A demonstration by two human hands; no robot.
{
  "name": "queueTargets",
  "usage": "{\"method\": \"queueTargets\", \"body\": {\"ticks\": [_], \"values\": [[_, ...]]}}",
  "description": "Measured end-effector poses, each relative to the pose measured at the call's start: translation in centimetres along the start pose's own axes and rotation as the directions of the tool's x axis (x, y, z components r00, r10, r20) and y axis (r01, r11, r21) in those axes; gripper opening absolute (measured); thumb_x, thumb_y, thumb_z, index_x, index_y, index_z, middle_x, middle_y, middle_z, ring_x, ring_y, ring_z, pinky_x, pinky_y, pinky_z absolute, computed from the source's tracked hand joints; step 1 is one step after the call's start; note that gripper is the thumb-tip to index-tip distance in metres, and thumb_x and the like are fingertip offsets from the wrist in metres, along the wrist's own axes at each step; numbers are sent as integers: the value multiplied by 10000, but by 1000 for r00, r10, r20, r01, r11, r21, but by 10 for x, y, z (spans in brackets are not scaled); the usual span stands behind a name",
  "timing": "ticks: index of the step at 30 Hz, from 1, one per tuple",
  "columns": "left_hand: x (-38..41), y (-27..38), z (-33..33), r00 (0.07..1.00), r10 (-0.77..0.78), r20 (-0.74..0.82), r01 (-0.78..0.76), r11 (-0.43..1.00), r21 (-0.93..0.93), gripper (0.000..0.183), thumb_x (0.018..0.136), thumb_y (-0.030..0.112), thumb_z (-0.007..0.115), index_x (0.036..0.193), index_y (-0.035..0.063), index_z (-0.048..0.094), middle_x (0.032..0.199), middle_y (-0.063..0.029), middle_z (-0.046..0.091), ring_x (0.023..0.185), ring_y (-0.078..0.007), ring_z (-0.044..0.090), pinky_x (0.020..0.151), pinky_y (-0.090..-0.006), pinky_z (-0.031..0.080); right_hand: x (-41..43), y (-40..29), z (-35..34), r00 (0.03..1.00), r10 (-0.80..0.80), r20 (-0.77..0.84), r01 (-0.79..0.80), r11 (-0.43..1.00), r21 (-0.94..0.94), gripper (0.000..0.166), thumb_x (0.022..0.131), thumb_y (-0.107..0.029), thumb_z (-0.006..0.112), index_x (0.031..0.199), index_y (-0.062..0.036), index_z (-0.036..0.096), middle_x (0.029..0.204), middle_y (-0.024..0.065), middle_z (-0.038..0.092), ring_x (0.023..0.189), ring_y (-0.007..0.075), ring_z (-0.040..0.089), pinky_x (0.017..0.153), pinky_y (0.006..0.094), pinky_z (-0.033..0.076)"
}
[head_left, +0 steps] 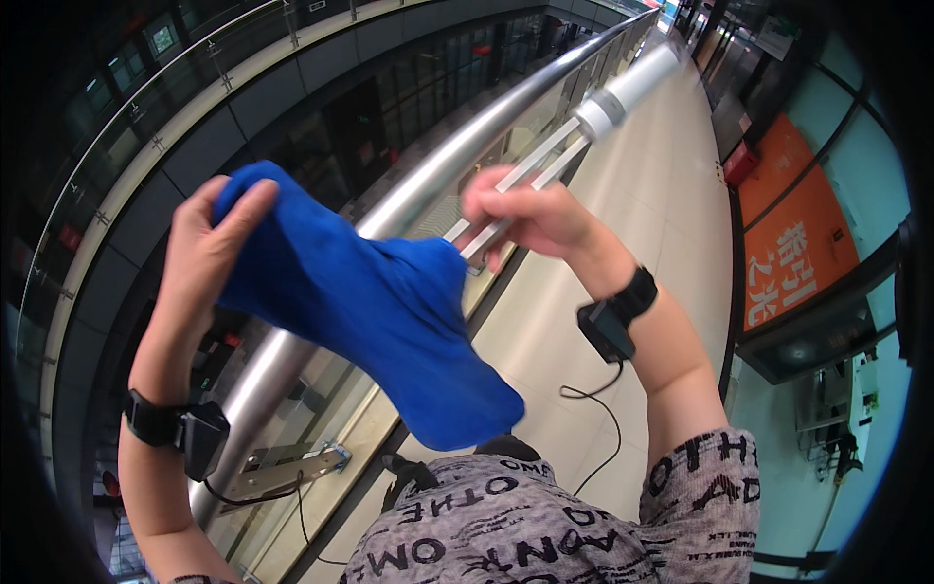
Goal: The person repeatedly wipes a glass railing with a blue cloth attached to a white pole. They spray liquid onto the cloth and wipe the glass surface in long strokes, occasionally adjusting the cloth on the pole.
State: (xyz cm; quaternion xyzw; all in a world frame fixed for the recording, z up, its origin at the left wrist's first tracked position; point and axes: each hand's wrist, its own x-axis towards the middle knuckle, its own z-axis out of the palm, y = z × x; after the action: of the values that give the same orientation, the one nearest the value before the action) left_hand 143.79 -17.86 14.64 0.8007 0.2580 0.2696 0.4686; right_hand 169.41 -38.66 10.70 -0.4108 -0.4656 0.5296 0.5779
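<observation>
My left hand (211, 233) pinches one end of a blue cloth (350, 299) between thumb and fingers. The cloth hangs in loose folds in front of my body, over the handrail. In my right hand (533, 215) are the two flat metal bars (536, 157) of a tool, and its white cylindrical part (627, 91) points up and away, blurred. Below my hand the bars run to a bunched fold of the cloth; their lower ends are hidden there, so whether the cloth is fastened to them is unclear.
A round steel handrail (452, 157) on a glass balustrade runs diagonally beneath the cloth. Beyond it lies a drop to a lower floor. A tiled walkway (642, 219) stretches along the right, beside an orange sign panel (795, 248). Thin cables (616, 423) hang from black wrist-worn devices (609, 328).
</observation>
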Motion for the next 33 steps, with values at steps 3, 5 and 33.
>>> {"method": "queueTargets", "body": {"ticks": [3, 5, 33], "values": [[35, 37, 0, 970, -121, 213, 153, 978, -143, 377, 838, 400, 671, 953, 42, 659, 835, -42, 651, 760, -111, 617, 741, -238, 480, -8, -27, -12, 996, 62, -65, -54, 991, 119, 197, 880, -190, 578, 918, 1, 610, 863, 138, 649, 816, 255, 677, 547, 323, 572], [39, 31, 18, 951, -146, 274, 197, 966, -168, 361, 854, 375, 658, 966, 32, 659, 833, -44, 653, 760, -107, 616, 754, -244, 484, -28, -18, -22, 985, 92, -148, -71, 987, 141, 187, 879, -169, 577, 917, 11, 607, 851, 140, 646, 816, 270, 679, 544, 337, 573], [148, 2, 60, 952, 166, 258, -55, 919, -391, 215, 813, 202, 702, 879, 4, 653, 781, -16, 641, 749, -72, 585, 700, -237, 481, -34, -39, -12, 823, 136, -551, -93, 990, 106, 136, 888, -102, 546, 884, 29, 579, 796, 170, 643, 810, 310, 675, 567, 408, 583]]}}
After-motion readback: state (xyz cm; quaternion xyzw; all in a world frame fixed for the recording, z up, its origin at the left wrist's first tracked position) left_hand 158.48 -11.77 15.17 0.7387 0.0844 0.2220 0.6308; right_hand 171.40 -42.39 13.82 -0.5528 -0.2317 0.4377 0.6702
